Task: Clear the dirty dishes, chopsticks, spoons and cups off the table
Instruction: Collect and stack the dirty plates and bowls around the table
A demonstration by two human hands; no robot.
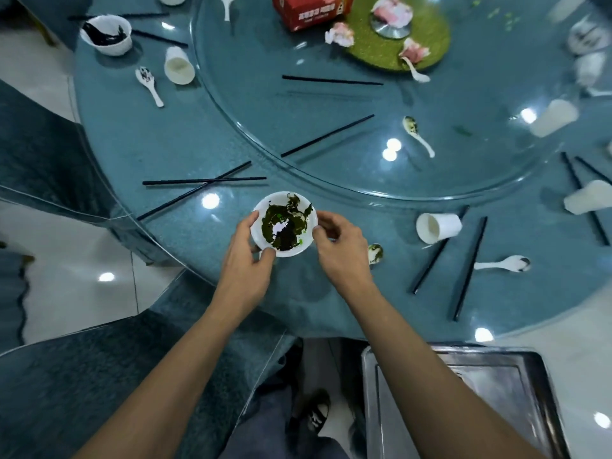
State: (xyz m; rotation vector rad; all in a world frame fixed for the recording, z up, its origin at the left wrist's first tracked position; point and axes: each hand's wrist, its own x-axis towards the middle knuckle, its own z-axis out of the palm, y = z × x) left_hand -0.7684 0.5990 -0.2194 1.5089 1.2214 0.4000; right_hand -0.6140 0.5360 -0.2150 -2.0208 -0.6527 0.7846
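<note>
A white bowl (284, 207) smeared with dark green leftovers sits near the table's front edge. My left hand (248, 260) grips its left rim, thumb on the near edge. My right hand (337, 246) holds the right rim with curled fingers. A dirty spoon (376, 253) lies just right of my right hand. A tipped paper cup (437, 226) lies further right, beside black chopsticks (470, 266) and another spoon (503, 263). Crossed chopsticks (202, 185) lie left of the bowl.
A glass turntable (364, 187) carries chopsticks, a spoon (417, 134), a red box (308, 11) and a green mat. At far left are a second dirty bowl (107, 34), cup (178, 66) and spoon. A steel tray (463, 402) stands below right. Chairs crowd the left.
</note>
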